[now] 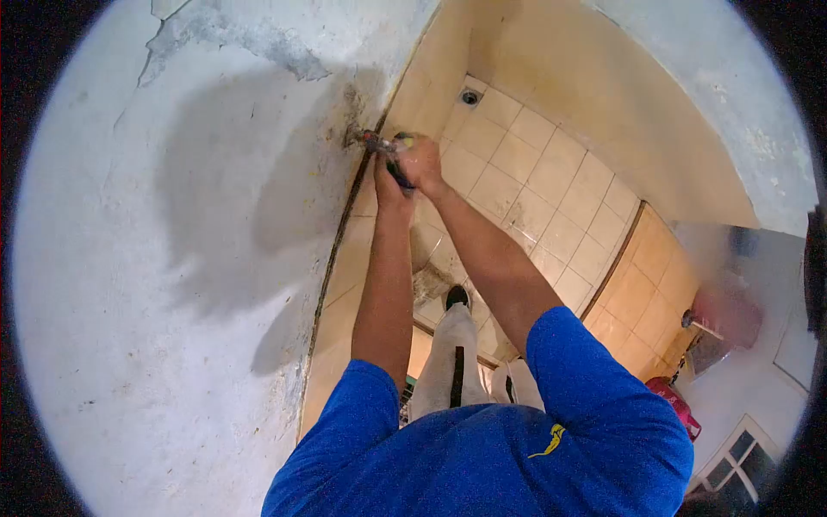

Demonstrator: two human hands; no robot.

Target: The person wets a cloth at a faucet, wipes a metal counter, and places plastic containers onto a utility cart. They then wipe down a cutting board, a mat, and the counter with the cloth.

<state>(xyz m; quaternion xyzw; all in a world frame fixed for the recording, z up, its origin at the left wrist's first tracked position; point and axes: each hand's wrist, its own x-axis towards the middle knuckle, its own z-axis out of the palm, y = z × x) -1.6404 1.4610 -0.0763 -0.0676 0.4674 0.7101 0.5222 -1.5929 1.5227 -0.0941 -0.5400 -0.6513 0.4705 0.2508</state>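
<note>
Both of my hands are together at the lower edge of the plastered wall, above the tiled floor. My right hand [419, 162] is closed around a hand tool [399, 174] with a dark grip and a hint of yellow; its exact kind is unclear. Just below, my left hand [390, 188] is wrapped against the same dark grip, its fingers mostly hidden. A shiny metal piece with a red part [371, 138] runs from my hands to the wall. There it meets a dirty, worn patch [351, 129] in the plaster.
A large, scuffed white wall [129, 284] with peeling plaster fills the left. Below are cream floor tiles [534, 172] and a round drain [469, 97]. A raised edge [616, 258] separates orange tiles [650, 293]. Red objects [676, 405] stand at the right, near a white-framed window [741, 457].
</note>
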